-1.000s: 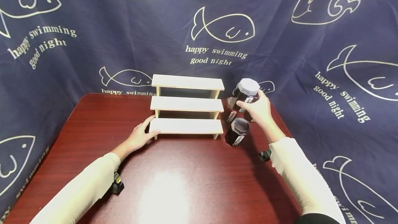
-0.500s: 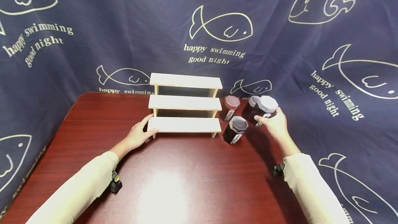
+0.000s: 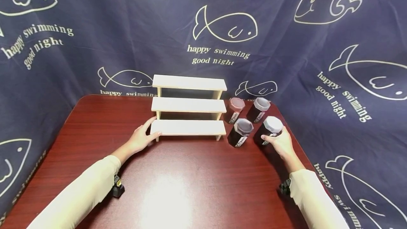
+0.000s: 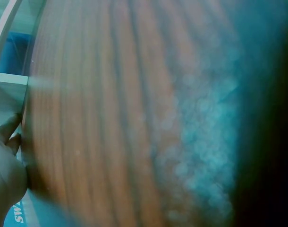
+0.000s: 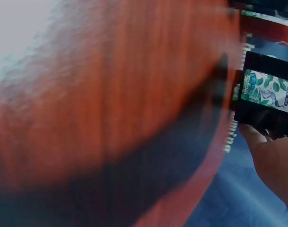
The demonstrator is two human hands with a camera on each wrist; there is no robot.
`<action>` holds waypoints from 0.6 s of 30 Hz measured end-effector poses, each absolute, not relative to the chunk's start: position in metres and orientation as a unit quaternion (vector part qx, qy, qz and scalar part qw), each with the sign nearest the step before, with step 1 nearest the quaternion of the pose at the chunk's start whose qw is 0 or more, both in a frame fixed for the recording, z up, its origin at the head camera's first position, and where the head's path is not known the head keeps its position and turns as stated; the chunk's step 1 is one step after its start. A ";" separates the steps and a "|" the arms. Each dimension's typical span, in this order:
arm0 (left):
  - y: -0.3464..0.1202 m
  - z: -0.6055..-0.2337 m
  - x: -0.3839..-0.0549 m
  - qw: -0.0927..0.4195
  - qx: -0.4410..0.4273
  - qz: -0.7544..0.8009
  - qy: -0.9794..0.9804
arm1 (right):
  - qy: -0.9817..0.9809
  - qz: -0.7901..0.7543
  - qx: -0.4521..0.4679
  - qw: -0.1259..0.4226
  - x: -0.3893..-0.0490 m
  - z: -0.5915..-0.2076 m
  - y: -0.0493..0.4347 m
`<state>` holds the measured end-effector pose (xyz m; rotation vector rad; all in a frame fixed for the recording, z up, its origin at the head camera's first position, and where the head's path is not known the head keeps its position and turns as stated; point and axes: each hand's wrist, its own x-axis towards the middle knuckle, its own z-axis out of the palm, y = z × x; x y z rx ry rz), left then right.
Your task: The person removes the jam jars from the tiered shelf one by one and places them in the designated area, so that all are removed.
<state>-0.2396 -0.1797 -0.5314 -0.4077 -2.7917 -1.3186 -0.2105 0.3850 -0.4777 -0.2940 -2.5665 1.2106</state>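
A white three-tier stepped display shelf (image 3: 188, 127) stands on the table. My left hand (image 3: 141, 139) holds the left end of its lowest tier, thumb at the front edge and fingers along the side. In the left wrist view, the hand (image 4: 7, 165) shows only partly, at the left edge. My right hand (image 3: 283, 143) grips a dark jar with a white octagonal lid (image 3: 273, 124), fingers behind it and thumb in front. The right wrist view shows this jar's leafy label (image 5: 271, 90). Whether its base touches the table cannot be told.
Near the held jar stand a red-lidded jar (image 3: 237, 104), a grey-lidded jar (image 3: 262, 104) behind, and a dark jar with a clear-looking lid (image 3: 244, 126). A navy fish-print curtain (image 3: 178, 38) borders the dark red wooden table (image 3: 203, 183).
My right hand has carried the white-lidded jar right, down and toward me, from above the other jars to beside the front one. My left hand has stayed at the shelf.
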 end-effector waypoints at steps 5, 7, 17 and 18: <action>-0.181 -0.528 -0.239 0.012 -0.132 -0.421 -0.897 | -0.884 0.431 -0.110 0.147 -0.210 -0.485 0.391; -0.181 -0.528 -0.239 0.011 -0.133 -0.418 -0.899 | -0.883 0.432 -0.114 0.147 -0.210 -0.487 0.394; -0.180 -0.530 -0.238 0.016 -0.133 -0.426 -0.895 | -0.881 0.437 -0.118 0.142 -0.208 -0.497 0.397; -0.180 -0.530 -0.238 0.017 -0.134 -0.426 -0.895 | -0.880 0.437 -0.117 0.142 -0.208 -0.498 0.397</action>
